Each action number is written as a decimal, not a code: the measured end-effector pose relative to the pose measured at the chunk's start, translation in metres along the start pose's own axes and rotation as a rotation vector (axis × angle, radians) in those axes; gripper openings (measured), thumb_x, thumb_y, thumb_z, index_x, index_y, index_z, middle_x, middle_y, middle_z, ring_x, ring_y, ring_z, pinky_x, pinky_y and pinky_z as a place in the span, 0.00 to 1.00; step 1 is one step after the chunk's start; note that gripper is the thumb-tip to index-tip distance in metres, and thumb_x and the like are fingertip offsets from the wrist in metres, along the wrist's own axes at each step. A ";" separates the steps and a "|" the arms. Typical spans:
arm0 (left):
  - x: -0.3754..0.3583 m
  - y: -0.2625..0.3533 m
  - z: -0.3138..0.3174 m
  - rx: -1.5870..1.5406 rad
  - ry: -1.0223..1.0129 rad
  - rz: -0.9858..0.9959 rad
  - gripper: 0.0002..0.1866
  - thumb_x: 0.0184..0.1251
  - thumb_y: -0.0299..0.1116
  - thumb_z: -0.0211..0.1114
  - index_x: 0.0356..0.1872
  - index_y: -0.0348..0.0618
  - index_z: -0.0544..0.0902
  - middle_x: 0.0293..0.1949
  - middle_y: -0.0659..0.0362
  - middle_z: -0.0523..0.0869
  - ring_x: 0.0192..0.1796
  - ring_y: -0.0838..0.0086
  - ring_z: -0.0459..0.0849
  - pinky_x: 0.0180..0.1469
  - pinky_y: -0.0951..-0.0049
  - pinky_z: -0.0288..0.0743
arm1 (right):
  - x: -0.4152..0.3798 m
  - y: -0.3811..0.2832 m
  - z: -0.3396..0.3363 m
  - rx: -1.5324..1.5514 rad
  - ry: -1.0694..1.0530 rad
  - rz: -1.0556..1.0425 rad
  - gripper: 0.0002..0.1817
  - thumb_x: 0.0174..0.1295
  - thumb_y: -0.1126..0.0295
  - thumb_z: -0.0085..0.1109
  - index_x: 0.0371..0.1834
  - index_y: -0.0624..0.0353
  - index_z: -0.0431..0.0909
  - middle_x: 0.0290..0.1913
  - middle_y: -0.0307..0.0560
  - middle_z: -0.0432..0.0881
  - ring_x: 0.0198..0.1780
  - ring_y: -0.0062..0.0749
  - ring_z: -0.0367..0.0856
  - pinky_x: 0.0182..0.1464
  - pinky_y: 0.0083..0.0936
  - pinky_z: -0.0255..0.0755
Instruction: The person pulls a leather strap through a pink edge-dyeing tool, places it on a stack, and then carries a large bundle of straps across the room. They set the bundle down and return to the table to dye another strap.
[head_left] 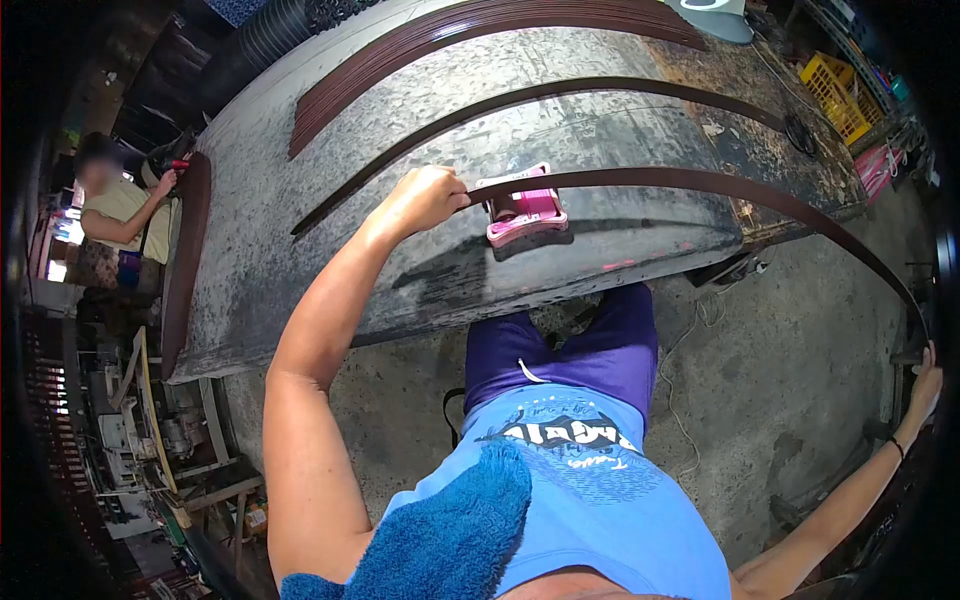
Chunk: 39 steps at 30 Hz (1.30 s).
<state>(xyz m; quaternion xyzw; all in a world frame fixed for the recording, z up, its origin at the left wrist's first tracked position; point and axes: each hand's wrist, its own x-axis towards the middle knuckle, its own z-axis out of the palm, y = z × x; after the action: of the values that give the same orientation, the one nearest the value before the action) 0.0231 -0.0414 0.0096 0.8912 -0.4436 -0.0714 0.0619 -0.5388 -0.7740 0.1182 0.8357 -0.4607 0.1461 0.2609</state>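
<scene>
Holding a long brown strip arched across the desk and out past its edge: left hand closed tight around one end, near a pink device; right hand seemingly closed on the other, at the dim rim.

We see pale light washing the table, dark shadows falling on its near side below the strip and a sheen along the far stack. At left, white glare burns out patches behind a person whose face is blurred. Our wide lens bows the table's edges, and the view's rim sinks into black around a sharp middle.
</scene>
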 end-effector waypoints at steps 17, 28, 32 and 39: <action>-0.108 -0.022 -0.010 0.027 0.108 -0.243 0.08 0.60 0.35 0.65 0.32 0.40 0.85 0.30 0.51 0.80 0.37 0.53 0.82 0.39 0.58 0.75 | -0.039 -0.129 -0.013 0.213 0.075 -0.367 0.14 0.70 0.66 0.49 0.52 0.62 0.77 0.43 0.52 0.80 0.46 0.47 0.79 0.48 0.33 0.72; -0.187 -0.040 -0.014 0.139 0.138 -0.411 0.07 0.61 0.34 0.64 0.29 0.42 0.83 0.30 0.53 0.80 0.35 0.53 0.82 0.37 0.56 0.76 | -0.070 -0.230 -0.049 0.358 0.032 -0.433 0.12 0.67 0.69 0.54 0.49 0.59 0.79 0.40 0.49 0.79 0.43 0.44 0.78 0.46 0.33 0.71; -0.216 -0.044 -0.016 0.159 0.150 -0.506 0.07 0.61 0.34 0.64 0.30 0.42 0.83 0.30 0.53 0.79 0.35 0.53 0.82 0.36 0.57 0.76 | -0.077 -0.262 -0.056 0.411 0.021 -0.475 0.10 0.64 0.71 0.56 0.48 0.58 0.80 0.39 0.47 0.79 0.43 0.43 0.78 0.46 0.32 0.71; -0.272 -0.052 -0.018 0.166 0.179 -0.652 0.07 0.59 0.33 0.66 0.29 0.41 0.83 0.30 0.53 0.79 0.34 0.53 0.81 0.36 0.56 0.74 | -0.081 -0.316 -0.061 0.513 0.039 -0.611 0.11 0.61 0.72 0.59 0.46 0.56 0.79 0.38 0.45 0.79 0.43 0.42 0.78 0.45 0.32 0.72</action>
<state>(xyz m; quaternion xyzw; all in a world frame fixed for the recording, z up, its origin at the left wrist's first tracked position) -0.0952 0.2081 0.0375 0.9908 -0.1326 0.0274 0.0019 -0.3148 -0.5435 0.0340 0.9694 -0.1344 0.1877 0.0839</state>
